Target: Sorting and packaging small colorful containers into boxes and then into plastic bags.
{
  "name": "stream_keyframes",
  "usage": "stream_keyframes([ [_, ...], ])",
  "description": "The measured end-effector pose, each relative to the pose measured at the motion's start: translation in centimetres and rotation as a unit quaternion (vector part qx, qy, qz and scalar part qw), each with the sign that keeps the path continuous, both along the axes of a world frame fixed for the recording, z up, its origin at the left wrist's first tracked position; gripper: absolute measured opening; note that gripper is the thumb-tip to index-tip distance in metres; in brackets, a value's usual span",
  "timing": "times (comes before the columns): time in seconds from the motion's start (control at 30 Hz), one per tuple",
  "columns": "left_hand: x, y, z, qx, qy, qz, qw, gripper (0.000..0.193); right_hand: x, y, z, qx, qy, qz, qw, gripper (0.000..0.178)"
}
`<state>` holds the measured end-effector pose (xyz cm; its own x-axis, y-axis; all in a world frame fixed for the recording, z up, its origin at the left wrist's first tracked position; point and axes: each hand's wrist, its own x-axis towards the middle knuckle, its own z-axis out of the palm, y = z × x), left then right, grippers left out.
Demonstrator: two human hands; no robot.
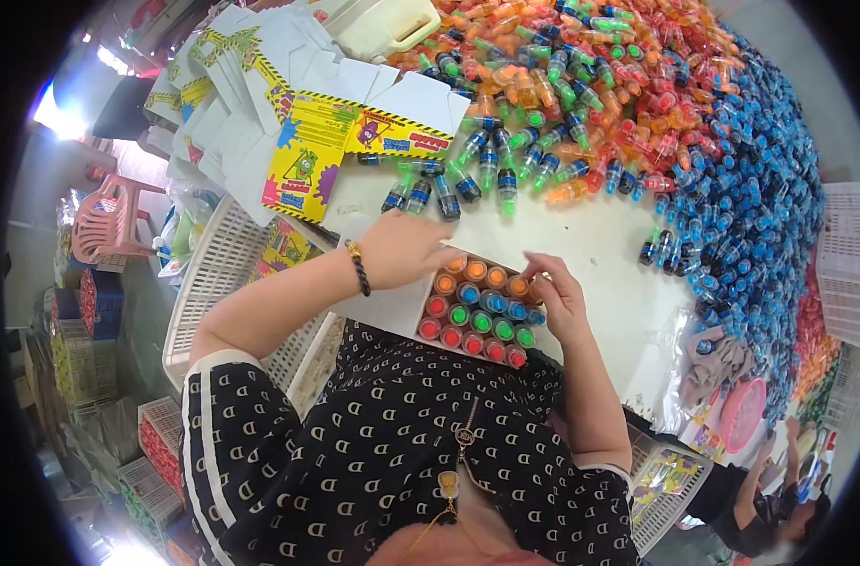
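We see the open box [394, 309] of coloured bottles [480, 323] close to the body, probably for easy reach. The left hand [396, 253] stretches over its far-left corner; the right hand [560, 298] curls at its right edge. We cannot tell whether fingers pinch anything.

Black top [383, 443], short-sleeved, all-over pale rounded motif, front zip [471, 412] with a round openwork-looking pull [464, 437] on the chest; left sleeve [246, 424] has white stripes [199, 462] down the outer side, right sleeve [595, 509] shows a thin white edge [607, 466] at the hem. Left wrist wears a dark beaded bracelet [361, 274] with a gold-toned section; left hand [399, 250] and right hand [557, 292] bare. Fine gold-coloured necklace chain [419, 535], near the collar, carrying a yellow-and-white pendant [449, 484], detail too small to read.
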<state>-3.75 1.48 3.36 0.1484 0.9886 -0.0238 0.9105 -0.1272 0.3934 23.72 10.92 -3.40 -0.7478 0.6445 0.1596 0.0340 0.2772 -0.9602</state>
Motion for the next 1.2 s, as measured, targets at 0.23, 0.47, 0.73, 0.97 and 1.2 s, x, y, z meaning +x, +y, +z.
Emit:
stream_keyframes([
  [0.23,-0.1,2.4,-0.3,-0.226,0.055,-0.003,0.973,0.06,0.5,-0.4,0.7,-0.051,-0.087,0.034,0.994,0.048],
  [0.47,-6.6,2.1,3.2,-0.262,-0.087,0.037,0.96,0.052,7.3,0.0,1.5,-0.026,0.006,-0.237,0.971,0.041],
  [0.73,-0.7,-1.1,3.1,-0.239,-0.474,-0.089,0.843,0.076,27.6,1.6,-5.2,0.192,-0.163,-0.647,0.719,0.023],
  [0.97,9.0,-1.0,-0.4,-0.002,0.049,-0.153,0.987,0.073,30.7,0.7,-6.5,0.165,-0.426,-0.647,0.61,0.02],
  [1.2,9.0,-0.2,-0.1,0.001,0.057,-0.153,0.987,0.07,33.6,2.6,-7.8,0.144,-0.33,-0.631,0.687,0.026],
])
